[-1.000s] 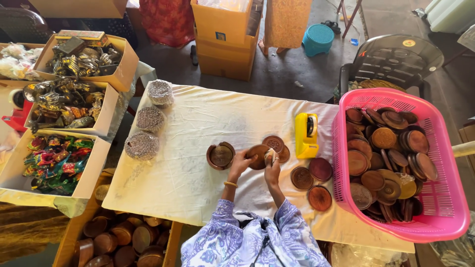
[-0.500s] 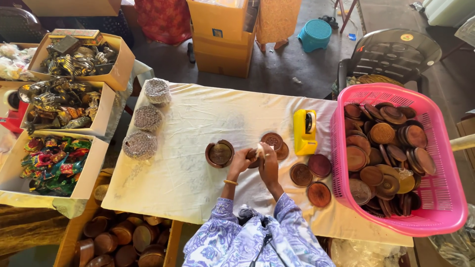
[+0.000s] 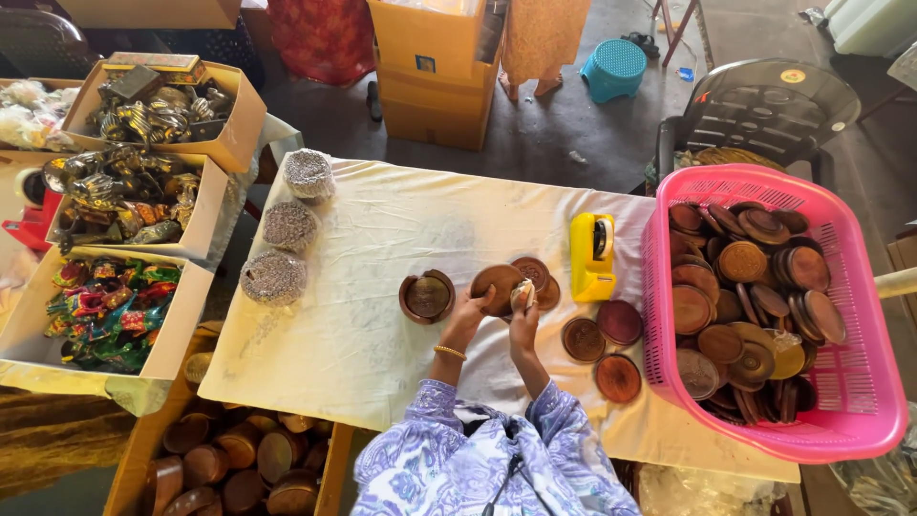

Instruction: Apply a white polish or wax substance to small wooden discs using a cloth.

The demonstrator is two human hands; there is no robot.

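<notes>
My left hand [image 3: 470, 311] holds a round brown wooden lid [image 3: 497, 285] tilted up over the white-covered table [image 3: 363, 287]. My right hand [image 3: 522, 325] presses a small pale wad [image 3: 522, 294] against the lid's face. To the left of my hands sits a round wooden box base [image 3: 427, 296]. Two more brown discs [image 3: 537, 277] lie just behind my hands. A yellow tape dispenser [image 3: 592, 256] stands to the right. Three loose lids [image 3: 602, 346] lie on the cloth near the basket.
A pink plastic basket [image 3: 850, 411] full of brown lids sits at the right. Three wrapped round bundles [image 3: 288, 227] line the table's left edge. Cardboard boxes [image 3: 162, 344] of shiny and colourful packets stand at left. A crate of wooden boxes [image 3: 239, 459] is below.
My hands stay together over the lid and the pale wad has shifted a little across its face. The view has tilted slightly down.
</notes>
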